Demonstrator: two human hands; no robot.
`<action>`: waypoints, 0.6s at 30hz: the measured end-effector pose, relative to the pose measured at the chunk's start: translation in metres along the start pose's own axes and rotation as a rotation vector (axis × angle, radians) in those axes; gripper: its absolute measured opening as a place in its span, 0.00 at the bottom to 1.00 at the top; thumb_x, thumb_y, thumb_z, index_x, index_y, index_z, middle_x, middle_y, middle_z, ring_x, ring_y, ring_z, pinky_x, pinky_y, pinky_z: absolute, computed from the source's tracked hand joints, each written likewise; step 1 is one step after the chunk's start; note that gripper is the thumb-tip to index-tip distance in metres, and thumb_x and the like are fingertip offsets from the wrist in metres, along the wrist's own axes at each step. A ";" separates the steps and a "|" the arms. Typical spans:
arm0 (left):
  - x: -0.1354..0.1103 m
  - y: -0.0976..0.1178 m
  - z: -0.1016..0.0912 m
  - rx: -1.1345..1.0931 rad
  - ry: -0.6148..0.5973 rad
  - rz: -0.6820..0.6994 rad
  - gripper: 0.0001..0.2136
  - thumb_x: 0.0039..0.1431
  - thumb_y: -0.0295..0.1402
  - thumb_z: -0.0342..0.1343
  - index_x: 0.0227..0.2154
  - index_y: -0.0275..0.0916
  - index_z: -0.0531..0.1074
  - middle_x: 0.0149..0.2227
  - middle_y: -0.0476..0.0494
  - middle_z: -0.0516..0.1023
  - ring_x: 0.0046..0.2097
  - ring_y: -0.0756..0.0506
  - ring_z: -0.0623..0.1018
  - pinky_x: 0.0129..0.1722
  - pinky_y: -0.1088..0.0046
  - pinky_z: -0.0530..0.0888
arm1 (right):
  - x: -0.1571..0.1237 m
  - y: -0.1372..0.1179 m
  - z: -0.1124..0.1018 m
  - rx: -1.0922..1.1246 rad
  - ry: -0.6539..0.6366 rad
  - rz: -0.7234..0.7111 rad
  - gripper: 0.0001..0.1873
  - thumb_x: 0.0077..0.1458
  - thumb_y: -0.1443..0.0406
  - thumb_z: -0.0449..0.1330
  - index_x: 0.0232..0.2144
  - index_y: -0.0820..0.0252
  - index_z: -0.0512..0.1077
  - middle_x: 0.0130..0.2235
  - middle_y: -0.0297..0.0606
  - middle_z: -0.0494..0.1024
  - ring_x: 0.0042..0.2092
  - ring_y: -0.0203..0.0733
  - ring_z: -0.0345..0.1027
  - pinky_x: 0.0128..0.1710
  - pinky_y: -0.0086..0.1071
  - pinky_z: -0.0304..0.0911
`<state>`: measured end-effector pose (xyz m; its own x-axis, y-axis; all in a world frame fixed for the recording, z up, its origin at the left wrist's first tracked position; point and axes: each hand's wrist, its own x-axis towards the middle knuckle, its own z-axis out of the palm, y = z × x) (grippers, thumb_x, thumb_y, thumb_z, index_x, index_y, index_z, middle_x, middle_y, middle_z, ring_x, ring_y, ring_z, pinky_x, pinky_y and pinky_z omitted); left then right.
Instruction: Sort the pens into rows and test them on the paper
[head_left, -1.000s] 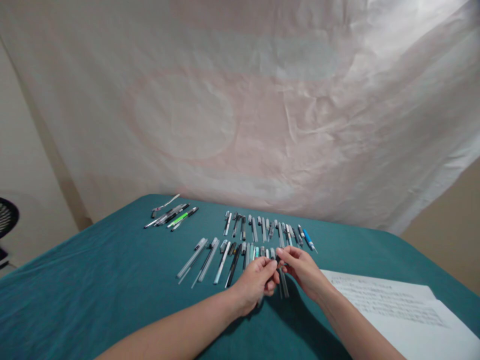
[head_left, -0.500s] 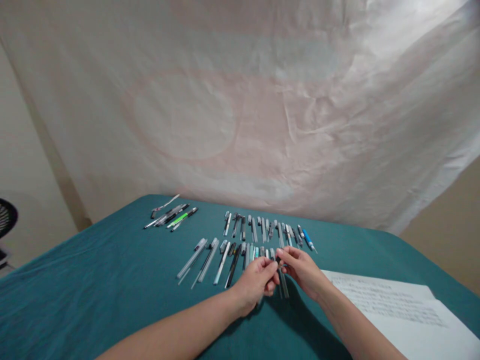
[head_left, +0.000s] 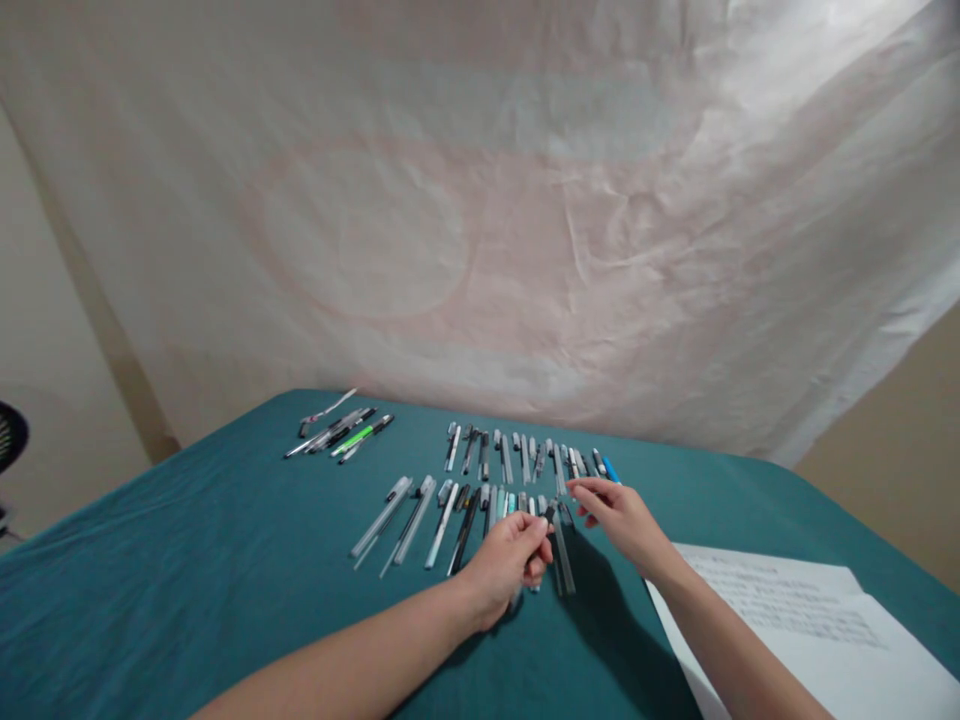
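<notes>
My left hand [head_left: 510, 560] is closed around a pen; its black end [head_left: 550, 513] sticks out past the thumb, and a pale end [head_left: 515, 600] shows below the fist. To the right, my right hand [head_left: 619, 515] hovers with its fingers bent and apart, nothing visible in them. Beneath and beside the hands runs a row of pens, with a clear pen body [head_left: 562, 560] just right of my left fist. Farther left in that row are a black pen [head_left: 465, 530] and a white pen [head_left: 442, 525] with a clear cap. My left hand hides part of the row.
Behind lies a second row of pens [head_left: 506, 458], with a blue pen [head_left: 611, 470] at its right end. A loose pile of pens, one bright green [head_left: 352, 441], lies at the far left. Written paper [head_left: 787, 610] lies at the right on the green cloth [head_left: 225, 570].
My right hand has let go at the pen's end and moved slightly up and right, its fingers spreading. My left hand keeps hold of the pen in nearly the same place.
</notes>
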<state>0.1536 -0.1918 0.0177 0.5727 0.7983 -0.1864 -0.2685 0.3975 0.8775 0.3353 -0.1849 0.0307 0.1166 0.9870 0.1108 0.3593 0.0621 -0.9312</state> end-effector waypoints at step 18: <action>0.000 0.000 0.000 0.016 0.022 0.007 0.15 0.49 0.44 0.53 0.29 0.37 0.60 0.21 0.55 0.64 0.17 0.58 0.58 0.19 0.80 0.50 | -0.010 0.013 0.013 -0.953 -0.077 -0.120 0.04 0.47 0.69 0.53 0.28 0.60 0.67 0.31 0.40 0.73 0.32 0.40 0.67 0.29 0.27 0.53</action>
<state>0.1538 -0.1921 0.0179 0.5540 0.8107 -0.1895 -0.2601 0.3847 0.8856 0.3263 -0.1922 0.0128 -0.0192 0.9911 0.1321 0.9698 0.0505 -0.2384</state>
